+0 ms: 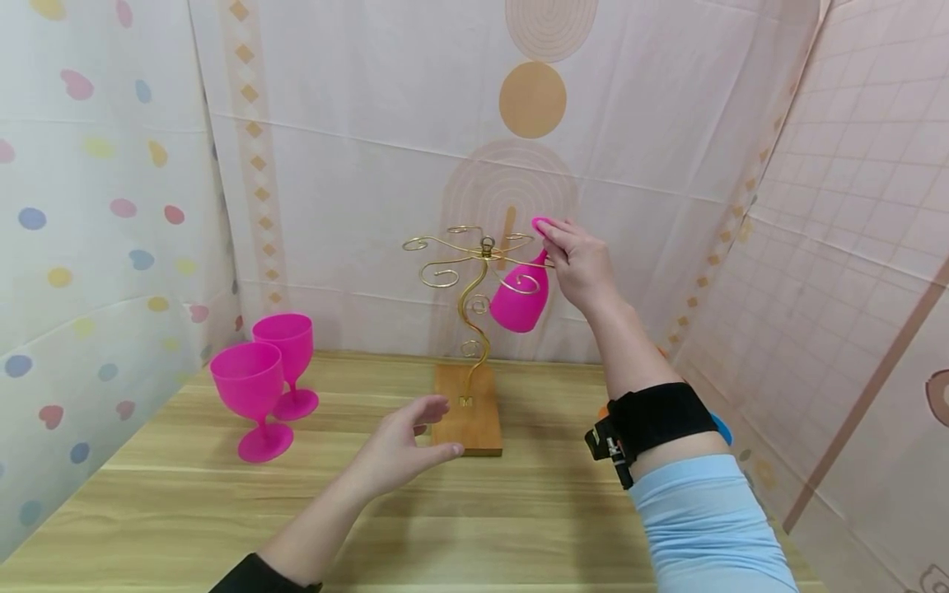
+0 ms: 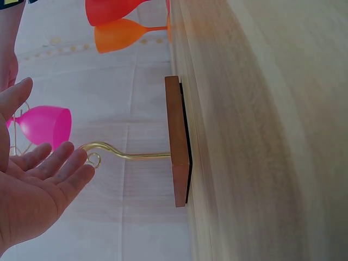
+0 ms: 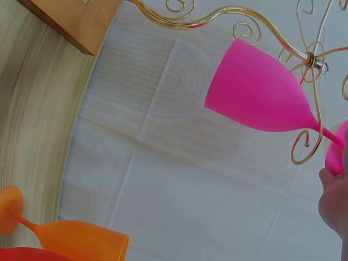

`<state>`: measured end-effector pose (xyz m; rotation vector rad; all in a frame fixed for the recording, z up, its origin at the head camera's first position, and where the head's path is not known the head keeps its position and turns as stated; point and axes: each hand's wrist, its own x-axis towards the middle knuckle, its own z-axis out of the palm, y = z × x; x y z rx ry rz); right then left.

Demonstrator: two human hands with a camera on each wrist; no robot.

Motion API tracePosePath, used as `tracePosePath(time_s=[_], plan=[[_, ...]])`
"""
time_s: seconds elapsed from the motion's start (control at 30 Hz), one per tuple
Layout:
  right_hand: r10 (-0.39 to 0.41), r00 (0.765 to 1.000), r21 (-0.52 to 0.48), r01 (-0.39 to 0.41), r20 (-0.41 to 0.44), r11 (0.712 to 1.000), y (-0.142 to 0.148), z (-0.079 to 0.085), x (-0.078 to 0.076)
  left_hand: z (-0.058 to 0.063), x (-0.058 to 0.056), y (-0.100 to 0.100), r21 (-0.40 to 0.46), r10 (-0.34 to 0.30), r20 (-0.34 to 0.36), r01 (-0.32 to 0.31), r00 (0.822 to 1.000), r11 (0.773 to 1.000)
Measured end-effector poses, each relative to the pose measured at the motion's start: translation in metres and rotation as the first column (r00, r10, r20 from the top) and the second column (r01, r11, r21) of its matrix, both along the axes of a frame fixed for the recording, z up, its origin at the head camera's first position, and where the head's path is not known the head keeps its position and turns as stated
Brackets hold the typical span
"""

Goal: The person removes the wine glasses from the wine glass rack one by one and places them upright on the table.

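A pink goblet (image 1: 522, 298) hangs upside down at the right side of a gold wire glass rack (image 1: 474, 305). My right hand (image 1: 582, 262) pinches the goblet's foot above the rack's arms. In the right wrist view the goblet's stem (image 3: 328, 134) passes by a curled wire arm (image 3: 307, 147), its bowl pointing away from my hand. The rack rises from a wooden base (image 1: 478, 424) on the table. Low in front of that base, my left hand (image 1: 404, 445) is held with its fingers spread, nothing in it; the left wrist view shows its palm (image 2: 27, 206).
Two pink goblets (image 1: 248, 383) stand upright on the wooden table (image 1: 356, 535) at the left. An orange goblet (image 3: 81, 239) and a red goblet (image 2: 111, 10) stand at the right, mostly behind my right forearm in the head view. Patterned cloth (image 1: 356, 165) hangs behind the table.
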<state>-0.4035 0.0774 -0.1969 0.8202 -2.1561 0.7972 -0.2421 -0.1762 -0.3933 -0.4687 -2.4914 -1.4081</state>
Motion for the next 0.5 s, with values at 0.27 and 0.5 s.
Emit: tracePosePath(time_s=[0.27, 0.5], plan=[[0.026, 0.999, 0.021, -0.025, -0.027, 0.999, 0.006, -0.001, 0.005, 0.001, -0.001, 0.001, 0.002, -0.004, 0.006, 0.004, 1.000, 1.000], [0.050, 0.999, 0.057, -0.049, -0.016, 0.997, 0.006, -0.005, 0.012, 0.000, -0.001, 0.000, 0.008, -0.003, 0.023, 0.002, 1.000, 1.000]])
